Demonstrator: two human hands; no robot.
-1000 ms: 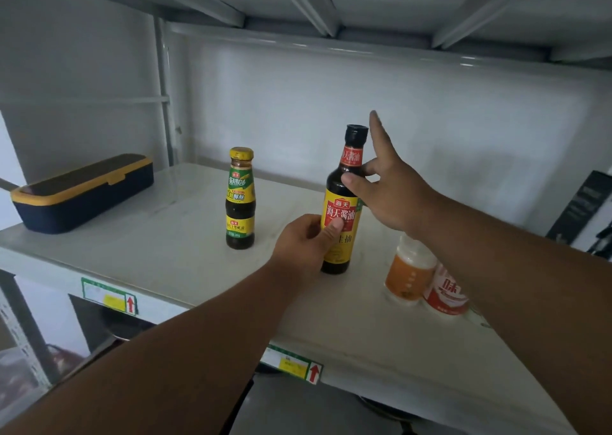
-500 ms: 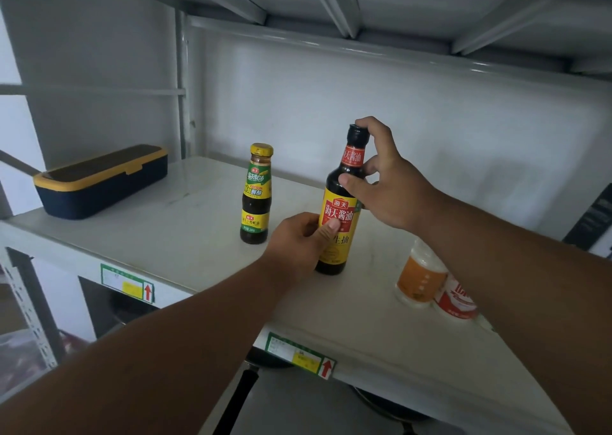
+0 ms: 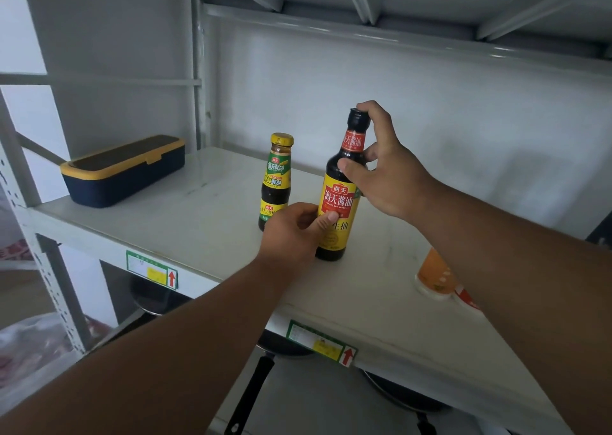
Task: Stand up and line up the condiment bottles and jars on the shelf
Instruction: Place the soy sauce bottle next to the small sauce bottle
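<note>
Nearest, below the shelf [image 3: 212,235]: frying pans [image 3: 281,348] on the lower level, price tags [image 3: 321,342] on the shelf's front edge. Left hand [image 3: 293,232] grips the lower body of the tall soy sauce bottle [image 3: 341,196], thumb pressed on the yellow label. The bottle stands upright at shelf centre. Right hand [image 3: 387,173] grasps its neck, thumb on the shoulder, index finger curled over the black cap. At 9 o'clock of it, just beside, a shorter sauce bottle [image 3: 276,176] with a gold cap stands upright. At 4 o'clock, partly hidden by the right forearm, an orange-labelled jar [image 3: 433,277] and a red-and-white container [image 3: 465,297]; their posture cannot be told. At 10 o'clock, far left, a navy box with yellow rim [image 3: 122,173].
</note>
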